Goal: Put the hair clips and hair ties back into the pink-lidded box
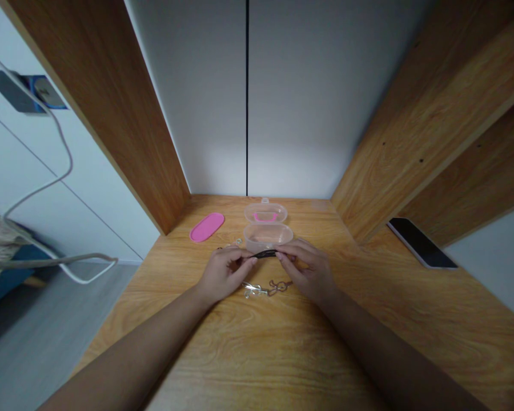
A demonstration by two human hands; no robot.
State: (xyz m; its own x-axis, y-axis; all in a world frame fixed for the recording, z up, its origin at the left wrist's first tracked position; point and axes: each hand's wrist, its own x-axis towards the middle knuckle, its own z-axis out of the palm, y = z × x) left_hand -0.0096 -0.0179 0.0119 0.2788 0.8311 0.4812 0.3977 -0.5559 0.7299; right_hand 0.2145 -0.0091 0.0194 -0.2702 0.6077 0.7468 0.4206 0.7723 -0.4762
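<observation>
A slim, dark, slightly curved hair clip (265, 254) is stretched between my two hands above the table. My left hand (223, 273) pinches its left end with thumb and fingers. At the right end, the fingers of my right hand (310, 271) are closed on it in the same way. Just beyond the clip stands a clear oval box (268, 234), with its hinged lid (261, 210) tipped back. Between my wrists lie a shiny silver clip (257, 290) and some thin brownish loops (280, 286). Small pale pieces (239, 242) lie partly hidden beyond my left hand.
A pink oval lid (207, 227) lies on the wooden tabletop (257, 348) at the back left. Wooden side panels and a pale back wall enclose the table. A dark phone (422, 242) rests at the right. A white cable (64, 142) hangs at the left.
</observation>
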